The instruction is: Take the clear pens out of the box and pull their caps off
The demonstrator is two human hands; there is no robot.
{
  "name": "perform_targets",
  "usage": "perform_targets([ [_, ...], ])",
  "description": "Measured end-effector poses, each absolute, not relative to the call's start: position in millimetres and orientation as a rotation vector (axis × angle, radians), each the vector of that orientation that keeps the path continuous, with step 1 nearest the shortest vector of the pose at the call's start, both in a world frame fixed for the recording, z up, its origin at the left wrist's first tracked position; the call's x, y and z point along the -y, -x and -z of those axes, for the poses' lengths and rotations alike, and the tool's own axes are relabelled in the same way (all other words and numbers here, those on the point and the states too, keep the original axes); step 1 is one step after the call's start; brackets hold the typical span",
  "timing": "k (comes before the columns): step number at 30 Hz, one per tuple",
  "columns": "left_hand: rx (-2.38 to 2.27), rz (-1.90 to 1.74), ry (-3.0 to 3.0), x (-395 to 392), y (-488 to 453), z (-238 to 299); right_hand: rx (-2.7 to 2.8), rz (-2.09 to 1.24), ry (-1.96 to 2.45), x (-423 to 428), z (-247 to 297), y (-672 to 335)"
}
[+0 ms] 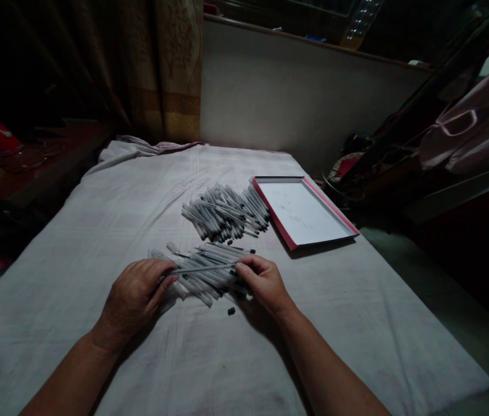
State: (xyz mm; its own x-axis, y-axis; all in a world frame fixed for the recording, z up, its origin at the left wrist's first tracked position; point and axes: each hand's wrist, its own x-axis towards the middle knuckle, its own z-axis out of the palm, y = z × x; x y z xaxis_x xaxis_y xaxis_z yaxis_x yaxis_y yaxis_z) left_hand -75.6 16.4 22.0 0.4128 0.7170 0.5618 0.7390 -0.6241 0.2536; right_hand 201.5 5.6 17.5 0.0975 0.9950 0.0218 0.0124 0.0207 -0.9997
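Dim room, curtain (pixel 179 69) and pale wall (pixel 270 86) at back, white sheet (pixel 97 231) over the work surface. Pen (pixel 205 268) is held crosswise over the near pile (pixel 203 286); can't tell if it touches the pile. Left hand (pixel 138 286): thumb and fingers pinching its left end. Right hand (pixel 266 286): fingers pinching the other end. Far pile (pixel 218 214) just beyond, beside the pink-edged tray (pixel 331 202). Loose black cap (pixel 231 311) on the sheet, near side. Pen looks like thin plastic: probably light, stiff, smooth, maybe apt to roll or slip; could bend or crack if forced. Best hold likely a light pinch near each end.
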Motion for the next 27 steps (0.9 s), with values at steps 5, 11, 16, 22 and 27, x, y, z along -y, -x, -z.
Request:
perform_targets([
  [5,1.445,0.984,2.713,-14,71,-26,1.173,-1.046,1.218,-6,-17,-209],
  [11,1.523,1.036,2.752,-12,70,-25,1.254,-0.928,1.171,-3,-20,-210],
  [16,1.591,0.994,2.755,-12,73,-27,1.341,-0.836,1.151,1,-27,-209],
  [22,1.579,1.085,2.725,-11,71,-32,1.397,-0.773,1.117,3,-33,-208],
  [27,1.875,1.211,2.746,-8,72,-28,1.406,-0.759,1.054,4,-31,-206],
])
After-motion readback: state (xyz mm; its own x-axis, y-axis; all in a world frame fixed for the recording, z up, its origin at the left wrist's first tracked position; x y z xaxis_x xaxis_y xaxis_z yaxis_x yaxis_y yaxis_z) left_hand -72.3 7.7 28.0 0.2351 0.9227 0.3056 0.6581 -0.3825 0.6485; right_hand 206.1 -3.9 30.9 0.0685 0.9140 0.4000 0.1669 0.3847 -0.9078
